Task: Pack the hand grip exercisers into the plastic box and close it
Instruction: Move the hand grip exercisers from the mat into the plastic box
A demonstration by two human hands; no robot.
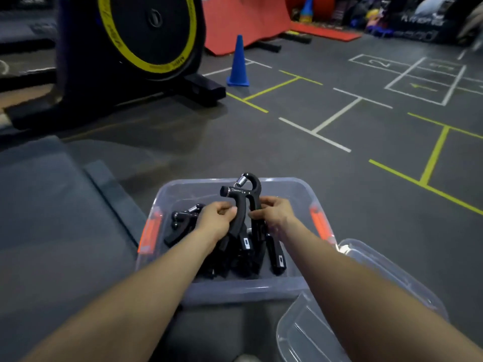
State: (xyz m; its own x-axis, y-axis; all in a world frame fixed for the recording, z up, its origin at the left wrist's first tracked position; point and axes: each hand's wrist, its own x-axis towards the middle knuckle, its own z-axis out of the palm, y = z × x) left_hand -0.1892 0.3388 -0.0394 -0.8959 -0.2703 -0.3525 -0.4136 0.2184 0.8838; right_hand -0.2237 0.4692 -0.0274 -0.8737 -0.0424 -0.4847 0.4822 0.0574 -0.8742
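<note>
Person reaches both bare arms down over a clear box point(236, 290) on the dark floor. Left hand point(215, 218) curls around one handle of a black gripper point(241, 202), fingers closed on it; right hand point(273, 214) pinches the other handle, fingers pressed onto it. Gripper is upright between the two hands, spring point(242, 180) and curved top sticking up above the knuckles, handles pointing down into the box. Directly under both hands, more grippers point(245, 253) lie piled in the box, tangled, exact count hard to tell; one lies just left of the left hand near the box wall. Orange latches on the box sides: one point(150, 231) left of the left hand, one point(320, 222) right of the right hand. Box is open, no cover on it. Clear lid point(379, 286) lies on the floor right of and under the right forearm, touching or just beside the box corner, cannot tell which. Grey mat point(52, 218) sits left of the left arm. Well beyond the hands: blue cone point(238, 62), black exercise machine point(125, 48) with a yellow-ringed wheel, yellow and white floor lines point(337, 118), red mat point(248, 20) at the back
</note>
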